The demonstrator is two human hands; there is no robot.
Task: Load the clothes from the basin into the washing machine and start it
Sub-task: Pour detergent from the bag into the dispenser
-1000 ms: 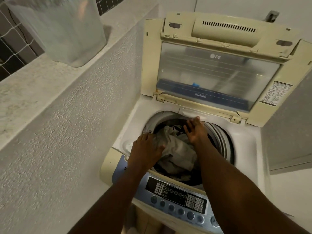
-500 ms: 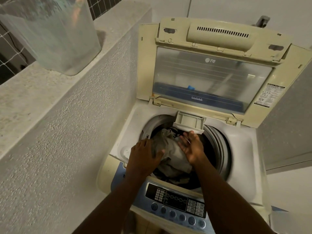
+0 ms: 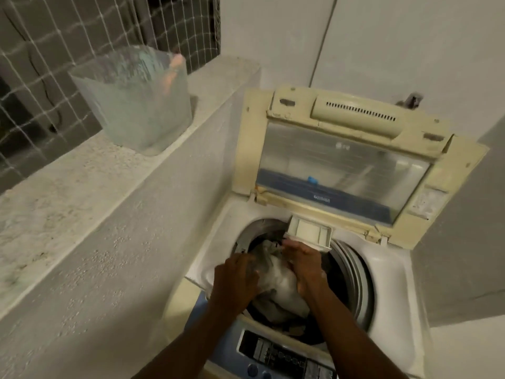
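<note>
Grey-white clothes (image 3: 278, 280), soft, limp, likely light, heaped toward the drum (image 3: 358, 272) front rim, best gathered by bunched folds; left hand (image 3: 235, 283) and right hand (image 3: 306, 266) upon them, clasp indiscernible.

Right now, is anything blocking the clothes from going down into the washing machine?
Nothing visible does. The lid is up and the clothes already sit in the open drum, with the left hand and right hand on them. Only a small drawer juts over the drum's back edge, above the clothes.
</note>
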